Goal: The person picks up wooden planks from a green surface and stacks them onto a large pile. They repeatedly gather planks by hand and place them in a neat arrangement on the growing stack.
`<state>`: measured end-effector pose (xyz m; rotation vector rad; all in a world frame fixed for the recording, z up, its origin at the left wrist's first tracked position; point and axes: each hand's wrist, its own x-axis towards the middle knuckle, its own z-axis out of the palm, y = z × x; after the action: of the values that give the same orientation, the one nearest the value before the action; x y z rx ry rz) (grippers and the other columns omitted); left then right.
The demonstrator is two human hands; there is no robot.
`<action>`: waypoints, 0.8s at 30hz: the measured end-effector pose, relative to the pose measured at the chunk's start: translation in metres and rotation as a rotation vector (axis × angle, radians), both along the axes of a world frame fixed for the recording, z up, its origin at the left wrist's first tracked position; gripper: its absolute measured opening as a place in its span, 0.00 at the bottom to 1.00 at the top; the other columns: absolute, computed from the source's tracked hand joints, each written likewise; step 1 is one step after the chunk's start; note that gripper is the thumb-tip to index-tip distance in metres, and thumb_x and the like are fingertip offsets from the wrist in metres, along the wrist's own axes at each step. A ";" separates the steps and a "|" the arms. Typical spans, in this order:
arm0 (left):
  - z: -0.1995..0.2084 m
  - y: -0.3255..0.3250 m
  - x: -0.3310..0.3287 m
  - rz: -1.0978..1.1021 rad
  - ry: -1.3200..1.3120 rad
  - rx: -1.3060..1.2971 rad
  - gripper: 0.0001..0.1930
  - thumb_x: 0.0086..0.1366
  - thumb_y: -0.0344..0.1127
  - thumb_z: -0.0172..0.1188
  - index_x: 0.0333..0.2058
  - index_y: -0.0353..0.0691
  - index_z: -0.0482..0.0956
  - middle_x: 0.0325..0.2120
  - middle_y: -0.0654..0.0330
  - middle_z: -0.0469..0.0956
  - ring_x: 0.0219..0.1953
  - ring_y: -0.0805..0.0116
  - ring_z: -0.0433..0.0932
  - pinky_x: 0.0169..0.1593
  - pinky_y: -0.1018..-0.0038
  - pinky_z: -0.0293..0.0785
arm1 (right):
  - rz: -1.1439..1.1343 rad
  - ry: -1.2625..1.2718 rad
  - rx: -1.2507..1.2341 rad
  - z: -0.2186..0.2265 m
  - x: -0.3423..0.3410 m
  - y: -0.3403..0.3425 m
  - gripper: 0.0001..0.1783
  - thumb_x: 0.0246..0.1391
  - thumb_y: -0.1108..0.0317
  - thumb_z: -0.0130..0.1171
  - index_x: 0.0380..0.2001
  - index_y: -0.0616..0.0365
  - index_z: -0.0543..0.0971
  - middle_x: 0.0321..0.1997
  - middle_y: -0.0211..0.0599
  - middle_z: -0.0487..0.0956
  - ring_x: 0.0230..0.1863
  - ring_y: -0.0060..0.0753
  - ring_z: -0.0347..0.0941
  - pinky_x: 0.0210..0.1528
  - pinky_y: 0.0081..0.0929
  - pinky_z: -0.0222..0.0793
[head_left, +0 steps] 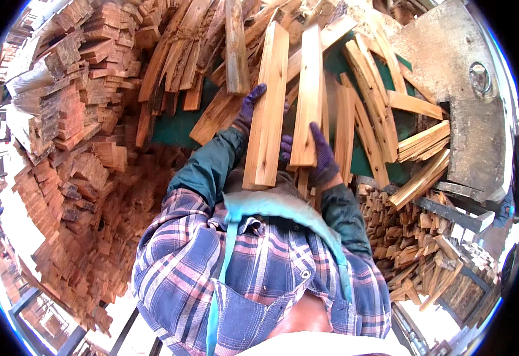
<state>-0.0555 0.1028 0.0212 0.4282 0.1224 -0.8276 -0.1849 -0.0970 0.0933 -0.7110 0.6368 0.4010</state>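
A long, pale wooden board (270, 101) is gripped along its left edge by my left hand (251, 108), which wears a dark purple glove. Beside it, my right hand (324, 151), gloved the same way, holds a second, narrower wooden board (308, 101) near its lower end. A thin gap separates the two boards, and both slant away from me over the green work surface (176, 129). Parts of the fingers are hidden behind the wood. A weathered grey-brown plank (236, 50) lies just beyond my left hand.
Loose wooden strips (372, 98) lie crisscrossed on the right, beside a worn metal plate (479, 130) with a round fitting. Tall stacks of cut wood pieces (72, 113) rise on the left. More short offcuts (410, 243) are heaped at the lower right, below a metal bar (449, 212).
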 end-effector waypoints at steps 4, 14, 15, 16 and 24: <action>-0.002 -0.019 -0.004 0.133 -0.068 0.108 0.31 0.61 0.49 0.66 0.59 0.40 0.70 0.45 0.54 0.79 0.42 0.59 0.81 0.45 0.61 0.82 | 0.341 -0.212 -0.670 -0.010 -0.017 0.041 0.35 0.58 0.55 0.65 0.61 0.62 0.64 0.50 0.42 0.77 0.47 0.34 0.77 0.47 0.31 0.77; 0.150 0.010 0.022 0.515 -0.674 0.264 0.49 0.58 0.36 0.69 0.71 0.43 0.46 0.60 0.54 0.66 0.55 0.62 0.73 0.54 0.67 0.75 | 0.286 -0.701 -0.381 0.061 0.020 0.067 0.58 0.46 0.70 0.72 0.74 0.55 0.46 0.67 0.39 0.65 0.64 0.35 0.65 0.65 0.34 0.64; 0.167 0.026 0.016 0.613 -0.902 0.481 0.52 0.58 0.33 0.70 0.72 0.44 0.42 0.63 0.55 0.62 0.57 0.61 0.71 0.55 0.66 0.74 | 0.360 -0.745 -0.396 0.073 0.033 0.067 0.58 0.45 0.70 0.72 0.74 0.55 0.47 0.66 0.39 0.66 0.64 0.35 0.65 0.65 0.34 0.63; 0.182 0.032 0.009 0.711 -1.114 0.600 0.54 0.57 0.31 0.70 0.72 0.46 0.40 0.64 0.55 0.60 0.58 0.62 0.69 0.56 0.67 0.74 | 0.382 -0.878 -0.395 0.088 0.050 0.065 0.58 0.44 0.70 0.72 0.73 0.56 0.48 0.66 0.39 0.66 0.64 0.35 0.65 0.65 0.33 0.62; 0.353 0.144 0.054 0.988 -1.012 0.742 0.24 0.68 0.40 0.58 0.59 0.37 0.63 0.50 0.52 0.73 0.51 0.62 0.76 0.56 0.66 0.75 | 0.632 -1.479 -0.313 0.285 0.185 0.154 0.45 0.58 0.51 0.64 0.68 0.65 0.58 0.65 0.44 0.68 0.64 0.30 0.65 0.65 0.28 0.62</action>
<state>-0.0016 0.2467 0.3741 1.2982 -0.3041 0.5024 -0.0001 0.0567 0.3783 -1.2630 -0.9704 0.2436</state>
